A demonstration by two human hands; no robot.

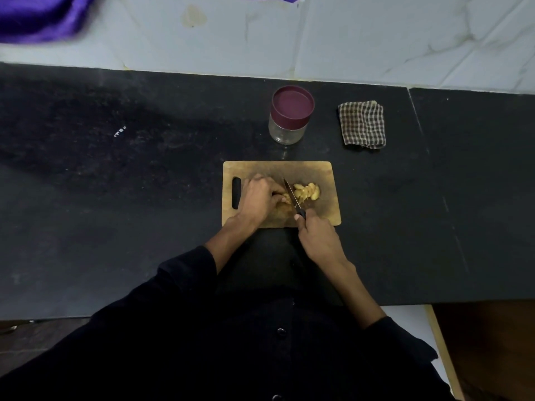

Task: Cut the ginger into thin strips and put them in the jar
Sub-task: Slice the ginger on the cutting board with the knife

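Ginger [307, 193] sits on the board [318, 172] — cutting time. Left hand [259, 198] pins the uncut bit; right hand [318, 241] grips the knife [291, 195]. Next — slice thinner, then open the far jar [291, 115].

Folded brown-and-white checked cloth [362, 124] lying flat on black stone countertop [115, 198], toward the back right. Purple fabric [37, 18] blurred at top left against white marble-veined wall tiles [376, 39]. Small white mark [119, 131] on counter, left.
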